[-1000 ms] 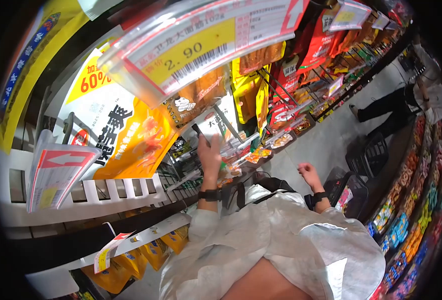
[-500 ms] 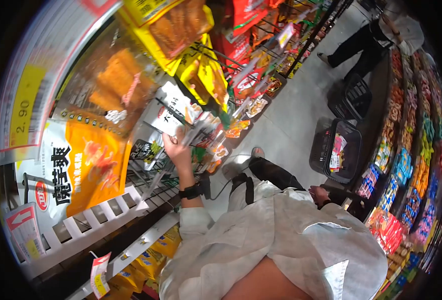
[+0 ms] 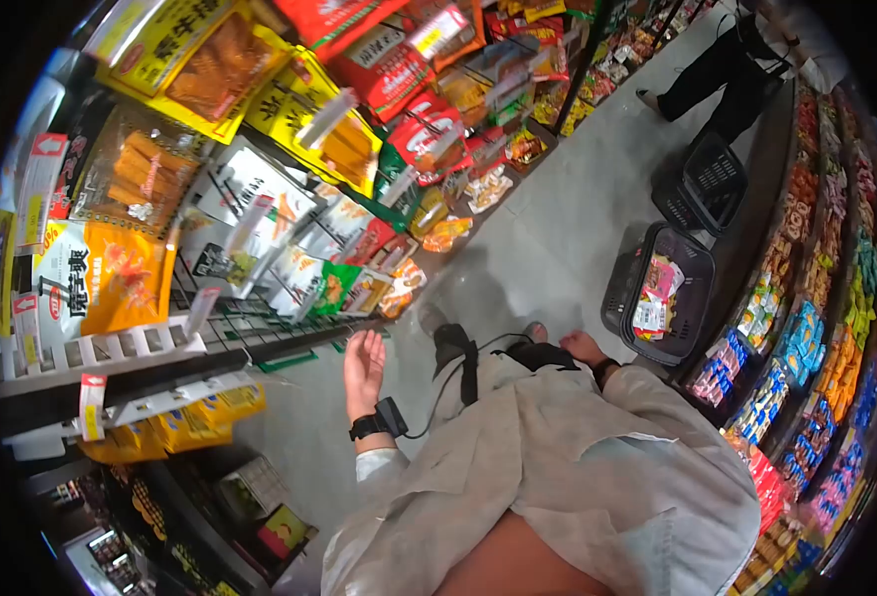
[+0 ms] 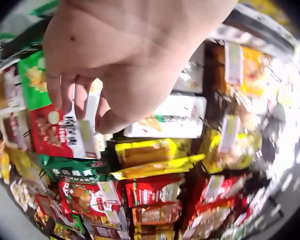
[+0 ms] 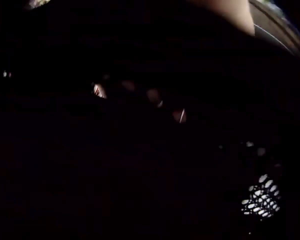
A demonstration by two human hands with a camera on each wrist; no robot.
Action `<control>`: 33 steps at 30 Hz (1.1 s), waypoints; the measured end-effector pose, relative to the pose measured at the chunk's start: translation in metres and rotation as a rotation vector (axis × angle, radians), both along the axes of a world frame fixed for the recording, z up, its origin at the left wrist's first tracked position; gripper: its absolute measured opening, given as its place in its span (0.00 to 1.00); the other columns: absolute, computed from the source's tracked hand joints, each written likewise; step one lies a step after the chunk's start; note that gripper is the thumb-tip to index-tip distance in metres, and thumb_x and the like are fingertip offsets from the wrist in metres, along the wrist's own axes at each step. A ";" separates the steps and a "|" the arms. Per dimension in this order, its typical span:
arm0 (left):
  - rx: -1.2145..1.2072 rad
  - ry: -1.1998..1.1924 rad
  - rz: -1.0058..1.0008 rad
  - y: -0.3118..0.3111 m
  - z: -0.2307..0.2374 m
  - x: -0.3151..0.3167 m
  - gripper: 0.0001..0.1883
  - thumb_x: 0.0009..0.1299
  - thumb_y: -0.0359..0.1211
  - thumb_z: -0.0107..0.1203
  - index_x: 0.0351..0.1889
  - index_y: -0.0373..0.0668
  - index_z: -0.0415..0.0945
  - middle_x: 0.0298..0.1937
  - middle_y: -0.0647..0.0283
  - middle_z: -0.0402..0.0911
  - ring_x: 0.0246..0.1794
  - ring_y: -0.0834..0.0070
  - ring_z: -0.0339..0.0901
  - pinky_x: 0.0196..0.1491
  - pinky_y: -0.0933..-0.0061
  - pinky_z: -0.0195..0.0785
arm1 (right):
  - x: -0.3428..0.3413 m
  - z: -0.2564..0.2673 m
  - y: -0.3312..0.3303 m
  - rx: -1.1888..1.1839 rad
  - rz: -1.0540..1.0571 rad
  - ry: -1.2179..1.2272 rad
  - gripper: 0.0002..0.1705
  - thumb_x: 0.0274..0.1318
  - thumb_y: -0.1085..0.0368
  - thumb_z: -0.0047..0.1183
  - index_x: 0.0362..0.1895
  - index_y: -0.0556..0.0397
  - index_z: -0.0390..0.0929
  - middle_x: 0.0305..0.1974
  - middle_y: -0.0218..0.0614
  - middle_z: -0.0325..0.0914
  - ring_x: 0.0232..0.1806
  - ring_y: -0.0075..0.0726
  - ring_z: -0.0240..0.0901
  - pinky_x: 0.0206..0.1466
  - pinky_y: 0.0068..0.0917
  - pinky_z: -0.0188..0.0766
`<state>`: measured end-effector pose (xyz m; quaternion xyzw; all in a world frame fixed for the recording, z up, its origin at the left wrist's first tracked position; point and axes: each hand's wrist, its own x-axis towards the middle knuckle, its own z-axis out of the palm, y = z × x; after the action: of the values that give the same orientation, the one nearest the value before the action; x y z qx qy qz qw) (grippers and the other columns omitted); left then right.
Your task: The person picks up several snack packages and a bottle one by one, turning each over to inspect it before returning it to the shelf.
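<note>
My left hand (image 3: 364, 372) is held out over the aisle beside the snack shelf, fingers extended, nothing in it. In the left wrist view its relaxed fingers overlap a red and white snack packet (image 4: 55, 132) on the rack. Close to that packet are a green packet (image 4: 34, 80) and a white packet (image 4: 177, 117). My right hand (image 3: 585, 348) hangs low by my hip with its fingers loosely bent, near a dark shopping basket (image 3: 612, 298) with snack packets (image 3: 657, 298) inside. The right wrist view is mostly dark, with only part of the hand (image 5: 225, 12) at the top.
Yellow packets (image 3: 329, 139), red packets (image 3: 429, 134) and an orange and white packet (image 3: 126, 278) hang on the left rack. A second dark basket (image 3: 712, 184) stands farther along, near another person's legs (image 3: 707, 79). Bins of wrapped sweets (image 3: 806, 338) line the right side.
My left hand has drawn back from the white packets on the rack toward my body. My right hand swung down past the basket side. The view has turned and moved back from the shelf.
</note>
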<state>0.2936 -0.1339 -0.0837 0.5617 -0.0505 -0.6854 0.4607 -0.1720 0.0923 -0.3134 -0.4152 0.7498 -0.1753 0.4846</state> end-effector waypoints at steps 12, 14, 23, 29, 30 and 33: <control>0.238 -0.515 -0.216 0.277 -0.254 0.088 0.11 0.69 0.34 0.51 0.45 0.38 0.75 0.40 0.59 0.78 0.42 0.62 0.77 0.50 0.57 0.73 | -0.074 -0.007 0.066 0.135 -0.287 -0.125 0.17 0.59 0.57 0.52 0.31 0.59 0.82 0.28 0.37 0.83 0.29 0.33 0.81 0.37 0.33 0.77; 0.127 -0.725 -0.950 0.266 -0.234 0.085 0.15 0.71 0.35 0.49 0.50 0.37 0.76 0.43 0.57 0.80 0.45 0.62 0.77 0.52 0.59 0.72 | -0.077 -0.010 0.090 0.120 -0.355 -0.124 0.16 0.59 0.58 0.52 0.32 0.60 0.81 0.27 0.37 0.83 0.28 0.32 0.80 0.35 0.32 0.76; 0.366 -0.272 -0.563 0.146 -0.188 -0.044 0.15 0.72 0.35 0.49 0.51 0.37 0.73 0.33 0.60 0.77 0.37 0.71 0.78 0.39 0.73 0.72 | -0.055 -0.005 0.187 0.198 -0.576 -0.220 0.16 0.57 0.57 0.52 0.30 0.58 0.82 0.25 0.34 0.81 0.23 0.28 0.77 0.26 0.27 0.73; 0.204 -0.353 -0.736 0.105 -0.164 -0.102 0.15 0.72 0.37 0.51 0.52 0.40 0.73 0.39 0.59 0.79 0.37 0.70 0.78 0.39 0.71 0.72 | -0.034 -0.012 0.221 0.241 -0.317 -0.027 0.16 0.55 0.58 0.49 0.33 0.56 0.83 0.29 0.43 0.84 0.28 0.41 0.81 0.36 0.37 0.77; 0.210 -0.346 -0.778 0.107 -0.161 -0.111 0.15 0.72 0.37 0.51 0.53 0.40 0.73 0.39 0.58 0.79 0.37 0.70 0.78 0.39 0.71 0.72 | -0.030 0.009 0.221 0.216 -0.292 0.065 0.15 0.54 0.58 0.49 0.34 0.54 0.85 0.33 0.45 0.84 0.35 0.48 0.81 0.43 0.41 0.76; 0.243 -0.327 -0.909 0.123 -0.179 -0.107 0.19 0.73 0.39 0.50 0.57 0.40 0.72 0.42 0.59 0.80 0.38 0.71 0.78 0.40 0.72 0.72 | -0.036 0.035 0.214 0.150 -0.299 0.207 0.14 0.54 0.59 0.50 0.35 0.51 0.86 0.39 0.48 0.84 0.41 0.55 0.81 0.50 0.47 0.76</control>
<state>0.1868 -0.0107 -0.2630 0.6326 -0.2815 -0.7208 0.0324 -0.2077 0.3066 -0.2784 -0.2778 0.8598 -0.1453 0.4030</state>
